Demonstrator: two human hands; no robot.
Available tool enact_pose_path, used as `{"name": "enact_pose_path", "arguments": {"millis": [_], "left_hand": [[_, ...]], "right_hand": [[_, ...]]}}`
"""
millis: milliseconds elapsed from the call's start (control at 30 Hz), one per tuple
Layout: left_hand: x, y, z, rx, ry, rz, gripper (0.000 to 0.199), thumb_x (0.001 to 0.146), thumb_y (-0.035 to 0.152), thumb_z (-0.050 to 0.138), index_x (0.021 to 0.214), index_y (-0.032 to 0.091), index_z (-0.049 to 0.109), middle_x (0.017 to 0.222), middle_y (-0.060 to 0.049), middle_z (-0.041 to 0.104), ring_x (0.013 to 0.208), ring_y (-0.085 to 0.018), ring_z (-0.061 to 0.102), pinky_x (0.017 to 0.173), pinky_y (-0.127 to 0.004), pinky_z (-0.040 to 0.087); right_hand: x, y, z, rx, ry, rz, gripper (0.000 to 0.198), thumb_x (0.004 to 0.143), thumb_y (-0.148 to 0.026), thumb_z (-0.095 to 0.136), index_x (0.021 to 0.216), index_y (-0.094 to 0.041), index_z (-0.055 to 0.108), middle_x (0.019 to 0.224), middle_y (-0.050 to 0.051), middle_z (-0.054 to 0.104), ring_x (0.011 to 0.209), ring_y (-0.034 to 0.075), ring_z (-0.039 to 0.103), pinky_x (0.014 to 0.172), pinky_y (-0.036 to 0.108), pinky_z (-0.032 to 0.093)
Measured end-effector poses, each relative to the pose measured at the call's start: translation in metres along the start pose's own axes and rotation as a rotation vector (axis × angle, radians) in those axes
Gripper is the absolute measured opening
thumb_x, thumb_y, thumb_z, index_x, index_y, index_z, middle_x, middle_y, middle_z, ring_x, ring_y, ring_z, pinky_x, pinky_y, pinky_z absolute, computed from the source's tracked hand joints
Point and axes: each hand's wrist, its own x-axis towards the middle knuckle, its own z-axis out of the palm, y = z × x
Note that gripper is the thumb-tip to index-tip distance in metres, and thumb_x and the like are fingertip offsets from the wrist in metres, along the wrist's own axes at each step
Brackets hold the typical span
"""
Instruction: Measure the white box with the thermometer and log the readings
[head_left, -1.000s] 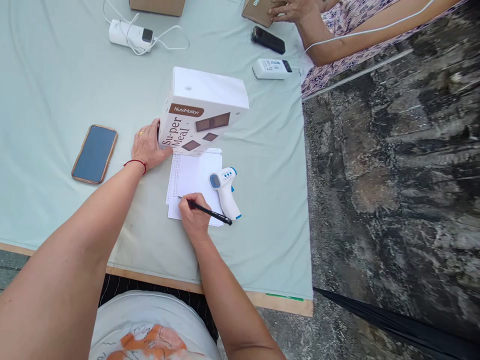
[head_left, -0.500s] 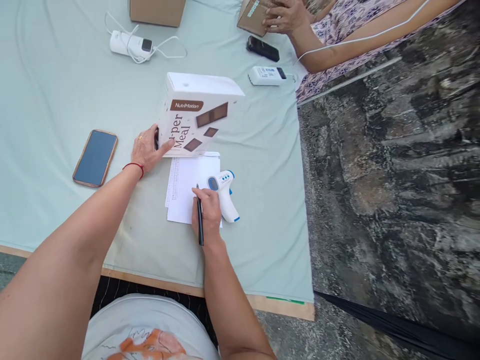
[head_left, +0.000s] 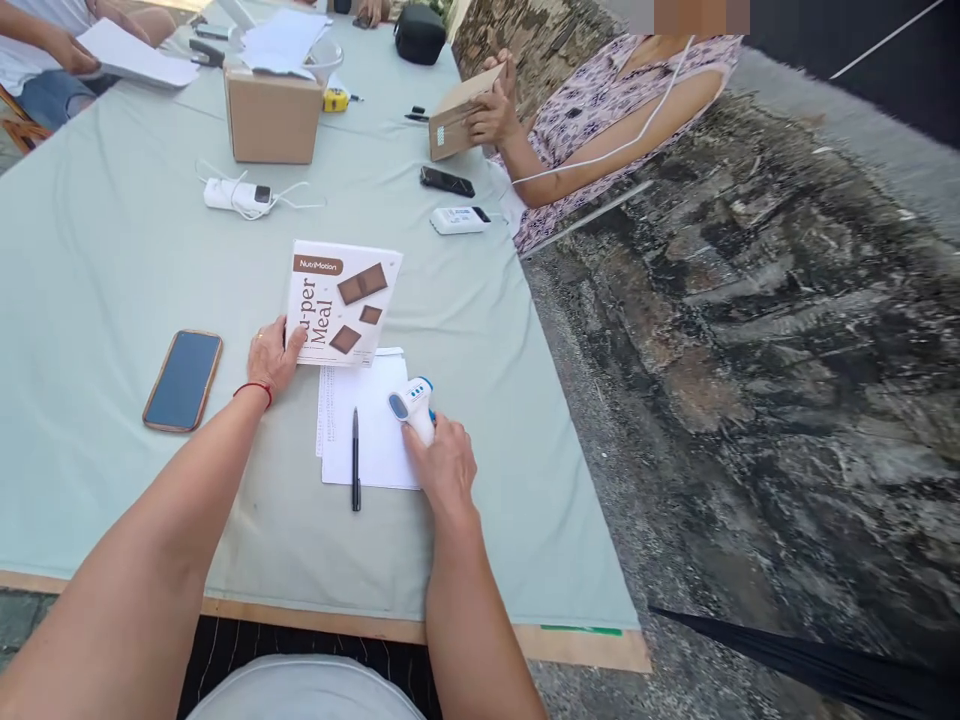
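Note:
My left hand [head_left: 274, 357] grips the lower left corner of a white NutriMotion box [head_left: 341, 305], thumb on its printed front. The box stands at the far end of some white paper sheets [head_left: 382, 440]. My right hand [head_left: 448, 462] is wrapped round the handle of a white and blue infrared thermometer [head_left: 412, 402], its fingers partly hidden behind it. On the sheets, a black pen [head_left: 356, 460] lies lengthwise, its lower end past the paper's near edge. A smartphone [head_left: 182, 380] rests left of my left hand.
Ahead stand a cardboard box [head_left: 270, 118] and a white device with a looped cable [head_left: 237, 195]. A black device [head_left: 447, 181] and a white power bank [head_left: 460, 219] lie near the right edge. Across the corner, a person holds a small carton [head_left: 454, 118]; another person holds papers [head_left: 135, 52].
My right hand has let go of the pen, now on the paper, and taken hold of the thermometer. The NutriMotion box has tilted back in my left hand. The view has lifted.

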Motion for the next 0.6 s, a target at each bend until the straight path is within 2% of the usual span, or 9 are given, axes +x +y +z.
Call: {"name": "enact_pose_path", "arguments": {"millis": [100,200,300,367,467,600], "left_hand": [[0.001,-0.001,-0.001,0.024,-0.011,-0.007,0.052,0.1,0.054,0.025,0.116,0.018,0.058,0.107,-0.015,0.068,0.108,-0.032,0.059,0.095,-0.047,0.044],[0.001,-0.002,-0.001,0.028,-0.012,0.002,0.052,0.1,0.053,0.025,0.117,0.018,0.058,0.108,-0.015,0.068,0.107,-0.032,0.059,0.095,-0.046,0.045],[0.001,-0.003,-0.002,0.033,-0.015,0.0,0.052,0.1,0.054,0.025,0.116,0.018,0.059,0.107,-0.015,0.068,0.106,-0.032,0.059,0.093,-0.046,0.045],[0.0,-0.004,-0.002,0.043,-0.021,-0.003,0.053,0.1,0.054,0.024,0.118,0.017,0.059,0.107,-0.015,0.068,0.106,-0.032,0.059,0.094,-0.046,0.045],[-0.001,-0.006,-0.002,0.055,-0.029,-0.001,0.054,0.1,0.053,0.025,0.122,0.017,0.057,0.109,-0.015,0.067,0.108,-0.032,0.059,0.094,-0.046,0.045],[-0.003,-0.008,-0.002,0.068,-0.037,0.004,0.053,0.101,0.052,0.024,0.124,0.016,0.057,0.111,-0.015,0.067,0.11,-0.031,0.058,0.094,-0.045,0.045]], "right_hand": [[0.001,-0.021,-0.004,0.245,-0.069,0.031,0.051,0.074,-0.055,0.062,0.108,-0.018,0.066,0.098,0.012,0.064,0.094,0.028,0.056,0.081,0.041,0.045],[0.003,-0.061,-0.006,0.596,-0.151,-0.024,0.047,0.077,-0.06,0.059,0.101,-0.02,0.065,0.087,0.003,0.063,0.08,0.02,0.055,0.074,0.033,0.045],[0.013,-0.099,-0.003,0.857,-0.23,-0.079,0.041,0.08,-0.062,0.057,0.082,-0.02,0.06,0.067,-0.003,0.051,0.064,0.014,0.044,0.062,0.027,0.04],[0.022,-0.117,0.002,0.982,-0.243,-0.083,0.042,0.08,-0.063,0.057,0.076,-0.021,0.055,0.064,-0.005,0.046,0.06,0.012,0.04,0.058,0.026,0.037],[0.034,-0.132,0.011,1.047,-0.225,-0.111,0.042,0.081,-0.063,0.056,0.077,-0.021,0.054,0.064,-0.004,0.048,0.06,0.012,0.043,0.056,0.025,0.038],[0.043,-0.136,0.018,0.971,-0.207,-0.179,0.041,0.081,-0.061,0.057,0.084,-0.02,0.06,0.064,-0.003,0.052,0.063,0.013,0.047,0.058,0.025,0.041]]}}
